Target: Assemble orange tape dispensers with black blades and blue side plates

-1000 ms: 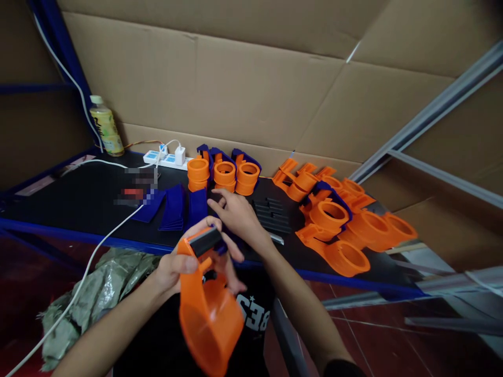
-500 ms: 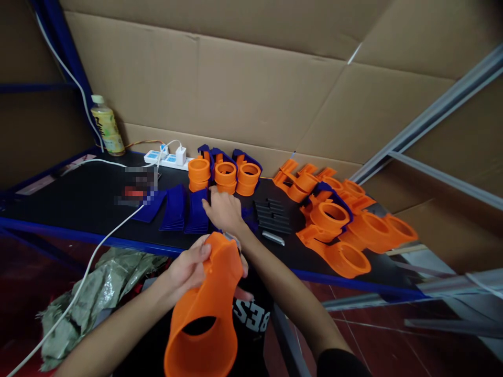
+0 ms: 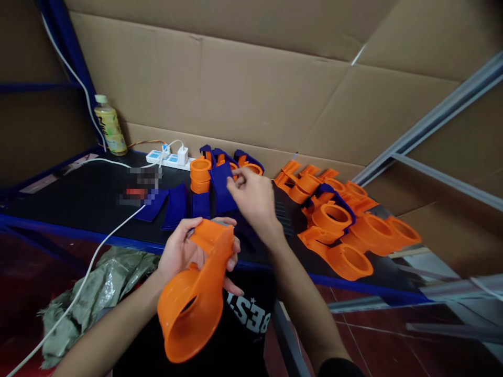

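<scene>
My left hand (image 3: pixel 183 251) is closed around the narrow upper end of an orange plastic tape dispenser body (image 3: pixel 214 290), whose wide ring points down toward me. My right hand (image 3: pixel 253 201) pinches a flat dark blue plastic plate (image 3: pixel 223 188) by its right edge, tilted up above the table. Below and left of it lie stacks of similar blue plates (image 3: pixel 175 209). Behind the raised plate stand orange dispensers with blue parts fitted (image 3: pixel 200 175), partly hidden by the plate and my right hand.
More orange dispenser bodies (image 3: pixel 353 262) crowd the table's right side. Black strips (image 3: pixel 282 212) lie partly behind my right hand. A power strip (image 3: pixel 153 156), white cable and yellow-labelled bottle (image 3: pixel 111 128) stand at the back left. Cardboard (image 3: pixel 255 94) walls the rear.
My right hand has lifted a blue plate from a stack and moved right with it. My left hand has turned the orange body, showing its side and ring differently.
</scene>
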`<state>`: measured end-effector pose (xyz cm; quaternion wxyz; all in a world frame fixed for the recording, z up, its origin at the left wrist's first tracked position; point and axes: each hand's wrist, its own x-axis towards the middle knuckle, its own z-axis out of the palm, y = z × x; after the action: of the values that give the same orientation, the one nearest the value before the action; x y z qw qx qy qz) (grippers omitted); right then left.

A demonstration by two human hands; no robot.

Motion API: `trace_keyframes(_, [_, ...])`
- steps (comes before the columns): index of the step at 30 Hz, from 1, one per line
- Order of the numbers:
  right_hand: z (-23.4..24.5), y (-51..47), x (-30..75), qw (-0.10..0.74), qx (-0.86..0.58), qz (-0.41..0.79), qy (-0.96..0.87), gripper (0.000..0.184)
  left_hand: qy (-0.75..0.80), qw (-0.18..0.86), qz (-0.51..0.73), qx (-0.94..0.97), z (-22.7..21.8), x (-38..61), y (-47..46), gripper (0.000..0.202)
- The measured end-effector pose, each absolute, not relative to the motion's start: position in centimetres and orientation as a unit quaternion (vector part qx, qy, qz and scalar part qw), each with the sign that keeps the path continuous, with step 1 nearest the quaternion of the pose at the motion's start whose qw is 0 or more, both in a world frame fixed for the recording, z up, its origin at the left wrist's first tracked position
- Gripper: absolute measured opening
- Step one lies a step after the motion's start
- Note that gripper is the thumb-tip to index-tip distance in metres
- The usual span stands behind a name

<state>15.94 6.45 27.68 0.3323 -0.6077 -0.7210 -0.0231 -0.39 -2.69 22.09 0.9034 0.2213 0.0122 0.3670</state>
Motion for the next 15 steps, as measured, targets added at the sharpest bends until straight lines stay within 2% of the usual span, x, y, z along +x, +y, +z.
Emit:
trace_keyframes(3, [28.8,4.1,18.3,0.425,-0.549,-0.009,-0.719,0.014,0.04,0.87,0.43,0.236,23.1,-1.3,-2.6,0.058])
trace_keyframes(6, [29.2,0.8,19.3,0.478,-0.488,-0.007,-0.73,0.008,0.057,0.839,0.479,0.251,23.5,-1.6,-2.7,0.062])
trace_keyframes(12, [28.0,-4.2,18.1,0.466,-0.407,0.158,-0.769,0.022,0.11,0.76,0.556,0.318,22.7,-0.7,-2.8,0.051])
trace_keyframes(15, [27.3,-4.5,17.7,0.463,-0.388,0.207,-0.769,0.023,0.126,0.727,0.582,0.341,22.4,-0.1,-2.9,0.049])
